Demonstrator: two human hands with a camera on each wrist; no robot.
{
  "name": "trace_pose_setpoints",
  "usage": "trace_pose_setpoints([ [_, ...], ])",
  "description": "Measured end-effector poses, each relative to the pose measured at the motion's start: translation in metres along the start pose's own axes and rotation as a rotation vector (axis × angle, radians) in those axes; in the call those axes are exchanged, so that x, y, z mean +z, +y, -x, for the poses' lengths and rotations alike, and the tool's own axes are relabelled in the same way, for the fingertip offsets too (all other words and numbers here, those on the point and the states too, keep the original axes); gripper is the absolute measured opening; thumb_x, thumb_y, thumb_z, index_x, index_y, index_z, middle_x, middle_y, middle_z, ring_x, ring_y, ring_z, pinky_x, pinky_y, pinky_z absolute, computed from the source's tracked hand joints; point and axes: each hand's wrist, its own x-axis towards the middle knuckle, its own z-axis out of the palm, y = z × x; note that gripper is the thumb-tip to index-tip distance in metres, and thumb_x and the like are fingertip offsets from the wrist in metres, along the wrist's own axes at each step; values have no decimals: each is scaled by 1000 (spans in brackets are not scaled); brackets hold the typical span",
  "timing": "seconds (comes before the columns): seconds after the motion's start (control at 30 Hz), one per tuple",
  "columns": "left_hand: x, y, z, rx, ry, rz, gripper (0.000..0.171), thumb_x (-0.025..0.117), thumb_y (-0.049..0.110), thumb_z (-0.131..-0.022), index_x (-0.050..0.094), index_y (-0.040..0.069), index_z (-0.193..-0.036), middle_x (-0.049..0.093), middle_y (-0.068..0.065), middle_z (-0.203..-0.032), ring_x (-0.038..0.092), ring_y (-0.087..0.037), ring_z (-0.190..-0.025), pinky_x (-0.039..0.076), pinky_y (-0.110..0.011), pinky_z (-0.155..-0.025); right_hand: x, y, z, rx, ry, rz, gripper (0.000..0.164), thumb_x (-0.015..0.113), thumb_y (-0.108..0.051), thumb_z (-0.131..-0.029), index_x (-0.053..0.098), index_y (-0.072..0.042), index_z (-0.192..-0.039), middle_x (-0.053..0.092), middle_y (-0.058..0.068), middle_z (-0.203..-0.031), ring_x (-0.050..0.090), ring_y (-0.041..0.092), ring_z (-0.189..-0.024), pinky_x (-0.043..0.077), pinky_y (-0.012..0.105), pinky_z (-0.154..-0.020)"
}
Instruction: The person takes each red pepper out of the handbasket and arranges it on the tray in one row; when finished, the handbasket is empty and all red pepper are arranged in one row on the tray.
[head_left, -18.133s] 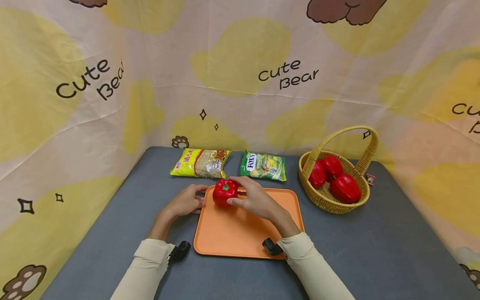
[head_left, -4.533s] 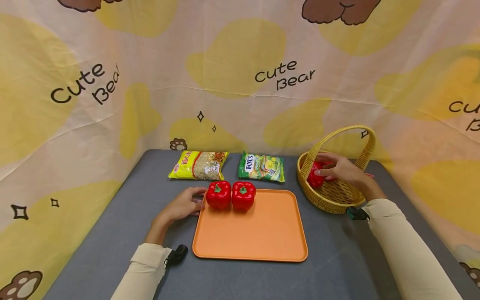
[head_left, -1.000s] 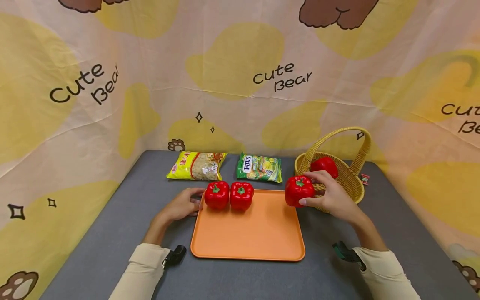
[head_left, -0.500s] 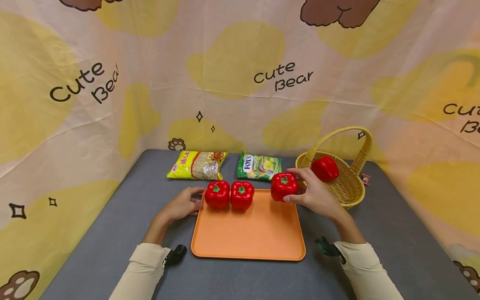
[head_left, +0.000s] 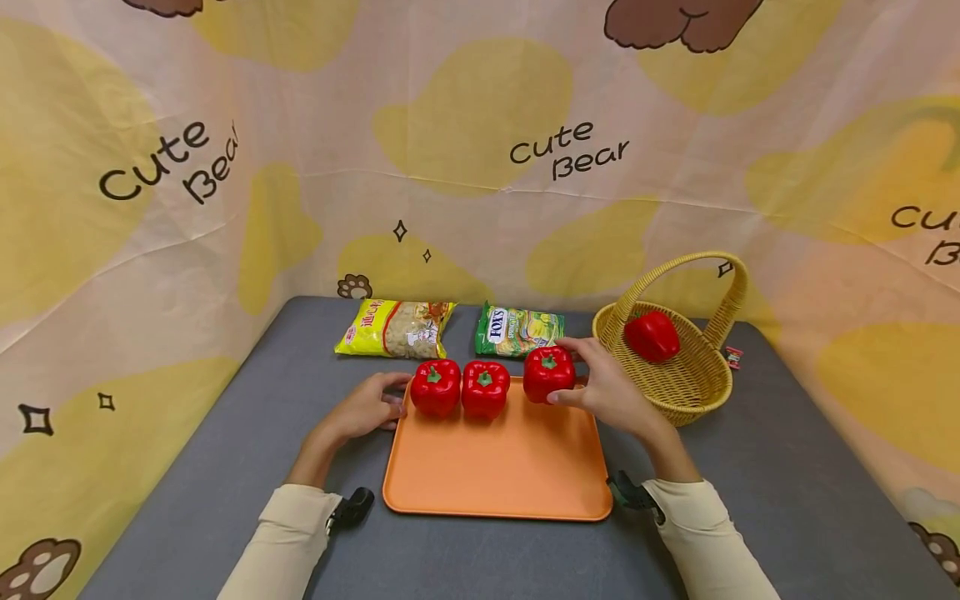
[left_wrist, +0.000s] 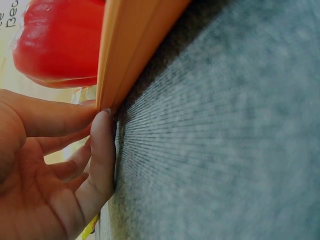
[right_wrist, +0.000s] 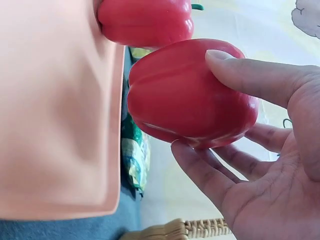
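Observation:
My right hand grips a red bell pepper with a green stem, thumb on the near side. In the right wrist view, this pepper is held apart from the orange tray, over its back right part. Two more red peppers, the left one and its neighbour, stand side by side at the tray's back left. My left hand is at the tray's left edge; in the left wrist view, its thumb and a finger pinch the tray's rim.
A yellow wicker basket with a tall handle stands at the right, one red pepper inside. Behind the tray lie a yellow food bag and a green FOX'S packet. A small red wrapped item lies right of the basket.
Over the last second my right hand carries the pepper left, from beside the basket to over the tray. Earlier, one pepper stood on the tray and three lay in the basket. My left hand stays put.

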Motion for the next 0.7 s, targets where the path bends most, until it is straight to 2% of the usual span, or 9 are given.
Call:
trace_pose_setpoints([
  [0.4,-2,2,2,-5,5,-19,60,60,-4,-96,45,-10,-153,56,-31,-147,70,-26,-104,66,-39,-76,9,5,-1,20,-15,17,85,91,-13,-81,49,0,-154,51,22,-142,60,43,-126,58,55,-101],
  [0.7,-2,-1,-1,-17,-6,-24,59,58,-3,-96,45,-9,-153,55,-30,-147,69,-21,-102,65,-33,-75,14,7,-1,50,-43,-7,85,90,-12,-83,47,0,-155,48,24,-144,57,47,-131,54,58,-107],
])
